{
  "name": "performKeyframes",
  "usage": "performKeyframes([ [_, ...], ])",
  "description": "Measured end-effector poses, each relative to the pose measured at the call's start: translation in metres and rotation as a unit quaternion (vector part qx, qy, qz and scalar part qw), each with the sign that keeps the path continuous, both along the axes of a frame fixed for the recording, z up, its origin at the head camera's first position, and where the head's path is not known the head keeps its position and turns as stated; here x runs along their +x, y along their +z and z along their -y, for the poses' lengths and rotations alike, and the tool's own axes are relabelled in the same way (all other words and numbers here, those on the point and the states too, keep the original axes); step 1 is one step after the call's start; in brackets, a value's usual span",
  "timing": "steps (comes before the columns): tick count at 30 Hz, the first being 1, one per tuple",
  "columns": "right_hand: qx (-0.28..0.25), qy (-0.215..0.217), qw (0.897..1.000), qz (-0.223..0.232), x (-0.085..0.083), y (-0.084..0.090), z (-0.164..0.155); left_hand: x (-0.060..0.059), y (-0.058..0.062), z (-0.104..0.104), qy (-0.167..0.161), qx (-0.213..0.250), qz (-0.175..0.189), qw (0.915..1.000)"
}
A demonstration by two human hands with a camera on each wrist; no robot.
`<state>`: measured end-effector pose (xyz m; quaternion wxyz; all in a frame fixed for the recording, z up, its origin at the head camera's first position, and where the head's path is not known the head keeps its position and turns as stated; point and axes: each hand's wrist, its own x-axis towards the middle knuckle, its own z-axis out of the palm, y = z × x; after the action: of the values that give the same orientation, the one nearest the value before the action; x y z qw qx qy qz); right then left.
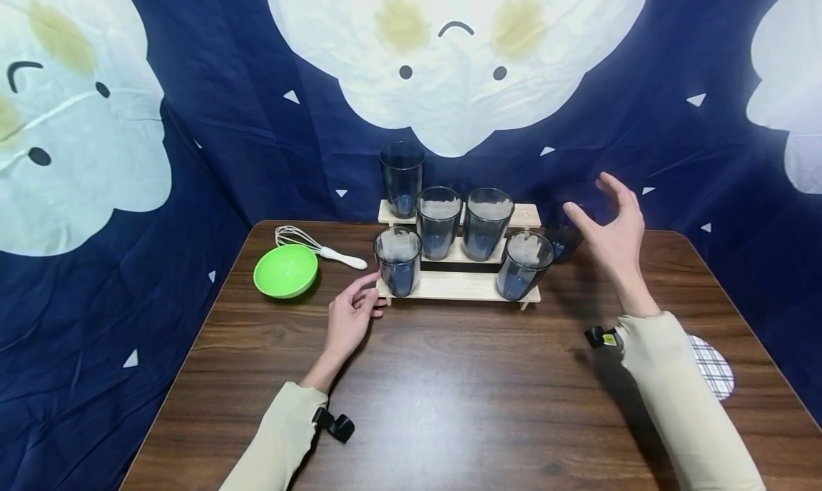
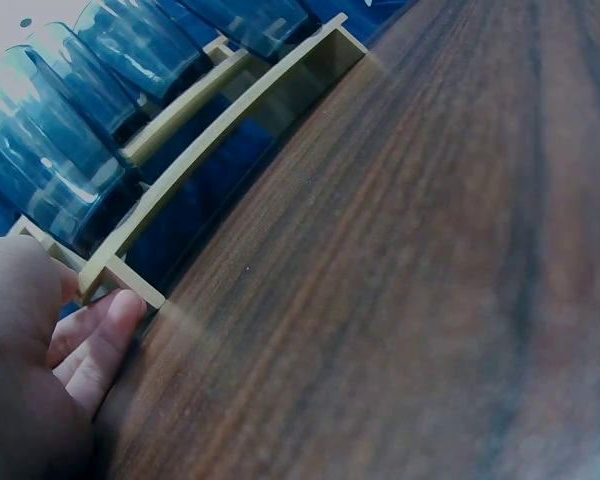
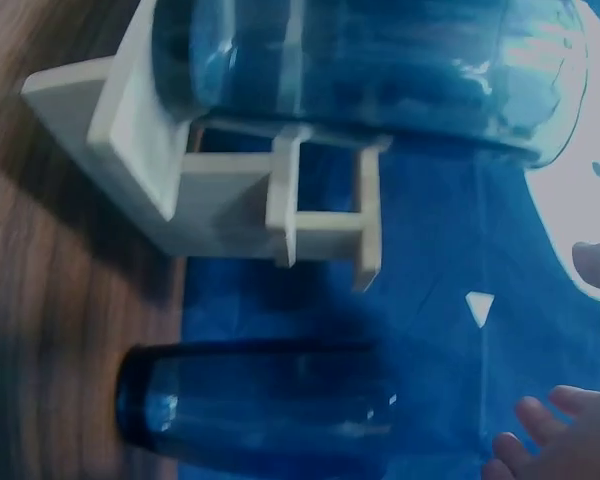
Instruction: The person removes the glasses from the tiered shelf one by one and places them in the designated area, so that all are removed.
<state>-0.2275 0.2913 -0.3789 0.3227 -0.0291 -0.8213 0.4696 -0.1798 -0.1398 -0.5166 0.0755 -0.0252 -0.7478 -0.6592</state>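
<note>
Dark blue cloth printed with big white cloud faces [image 1: 459, 56] hangs behind and beside a brown wood-grain table [image 1: 462, 398]. Toward the table's far edge, near its middle, stands a stepped wooden rack [image 1: 459, 286] with five smoky blue tumblers on it: one on the top step at the left [image 1: 402, 178], two on the middle step [image 1: 439, 222] [image 1: 486, 223], and two on the lowest step, one at each end [image 1: 397, 260] [image 1: 523, 264]. A sixth tumbler [image 1: 565, 235] stands on the table just beside the rack's right end, towards the far right corner; the right wrist view shows it [image 3: 255, 410] on the wood, apart from the rack's leg. The right hand [image 1: 613, 227] is raised just beside this tumbler, fingers spread and lightly bent, holding nothing; its fingertips [image 3: 540, 412] are near the glass but not on it. The left hand [image 1: 349, 316] lies on the table at the rack's left front corner, fingers relaxed and nearly straight, with the fingertips [image 2: 115, 312] against the rack's foot. A green bowl [image 1: 285, 270] sits near the far left corner with a whisk [image 1: 317, 247] just behind it. A plaid round piece [image 1: 713, 366] lies by the right edge, partly hidden by the sleeve.
</note>
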Motion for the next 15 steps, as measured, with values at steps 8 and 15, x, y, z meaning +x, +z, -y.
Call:
performKeyframes([
  [8, 0.003, 0.038, 0.999, -0.015, 0.007, 0.015, 0.018, 0.001, 0.0, -0.001, 0.002, 0.002, 0.001, 1.0],
  [15, 0.016, 0.073, 0.997, -0.016, 0.01, 0.024, 0.03, 0.001, 0.002, -0.001, 0.001, 0.003, 0.005, 1.0],
])
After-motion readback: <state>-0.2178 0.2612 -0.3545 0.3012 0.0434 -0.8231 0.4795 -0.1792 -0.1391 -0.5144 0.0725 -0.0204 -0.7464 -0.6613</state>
